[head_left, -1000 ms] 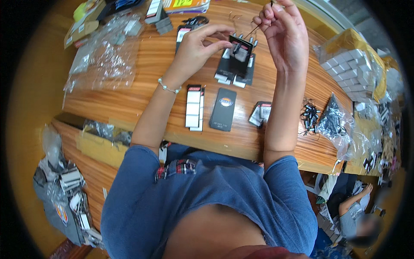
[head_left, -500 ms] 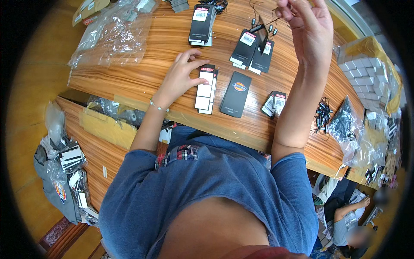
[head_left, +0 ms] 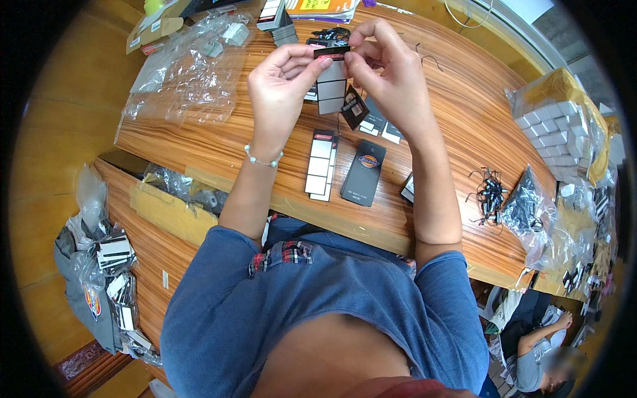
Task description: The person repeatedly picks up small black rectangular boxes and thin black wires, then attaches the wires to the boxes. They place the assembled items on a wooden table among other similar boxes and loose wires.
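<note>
Above the table, my left hand (head_left: 282,83) pinches the upper edge of a hang tag (head_left: 331,96) with white panels and a black top. Thumb and fingers of my right hand (head_left: 396,76) are closed at the tag's other top corner, on a thin black string mostly hidden by the fingers. A small dark tag (head_left: 355,107) dangles below the right hand. Nearer me lie a stack of white-panelled tags (head_left: 320,166) and, beside it, a stack of dark grey tags (head_left: 363,172). Several black tags (head_left: 373,119) lie partly covered behind the right wrist.
A tangle of black strings (head_left: 491,196) and a plastic bag of black items (head_left: 527,205) lie at the right. Behind them stands a bag packed with white boxes (head_left: 554,132). Clear plastic (head_left: 192,79) spreads at the far left. Another person (head_left: 537,345) is at lower right.
My left hand has lifted off the white-panelled stack, moving up with a tag. My right hand has come left and down to meet it, bringing the string and small dark tag.
</note>
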`<state>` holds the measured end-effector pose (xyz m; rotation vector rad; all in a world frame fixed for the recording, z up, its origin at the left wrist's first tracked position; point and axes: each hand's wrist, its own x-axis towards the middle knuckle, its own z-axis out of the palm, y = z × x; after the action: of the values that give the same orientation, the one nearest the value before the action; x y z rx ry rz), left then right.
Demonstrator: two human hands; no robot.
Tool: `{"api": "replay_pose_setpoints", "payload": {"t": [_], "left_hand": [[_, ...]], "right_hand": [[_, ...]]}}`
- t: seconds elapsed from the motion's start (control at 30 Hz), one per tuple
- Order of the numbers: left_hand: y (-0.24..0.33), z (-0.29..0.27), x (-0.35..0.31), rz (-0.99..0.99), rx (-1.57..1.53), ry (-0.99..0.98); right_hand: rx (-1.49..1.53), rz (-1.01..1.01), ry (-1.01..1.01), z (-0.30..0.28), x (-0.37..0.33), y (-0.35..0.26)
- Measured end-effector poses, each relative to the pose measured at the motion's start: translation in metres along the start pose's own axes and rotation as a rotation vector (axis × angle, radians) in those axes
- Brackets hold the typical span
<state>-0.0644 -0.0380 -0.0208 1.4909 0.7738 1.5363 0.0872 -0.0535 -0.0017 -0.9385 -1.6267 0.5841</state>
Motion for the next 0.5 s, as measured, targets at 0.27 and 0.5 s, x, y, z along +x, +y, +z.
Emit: {"api": "replay_pose_setpoints", "payload": {"t": [0.27, 0.5], "left_hand": [[0.007, 0.010, 0.003, 0.020, 0.032, -0.077], [0.011, 0.018, 0.008, 0.013, 0.050, -0.099]], "right_hand": [[-0.105, -0.070, 0.070, -0.003, 0.000, -0.003], [-0.344, -0.230, 0.175, -0.005, 0.001, -0.001]]}}
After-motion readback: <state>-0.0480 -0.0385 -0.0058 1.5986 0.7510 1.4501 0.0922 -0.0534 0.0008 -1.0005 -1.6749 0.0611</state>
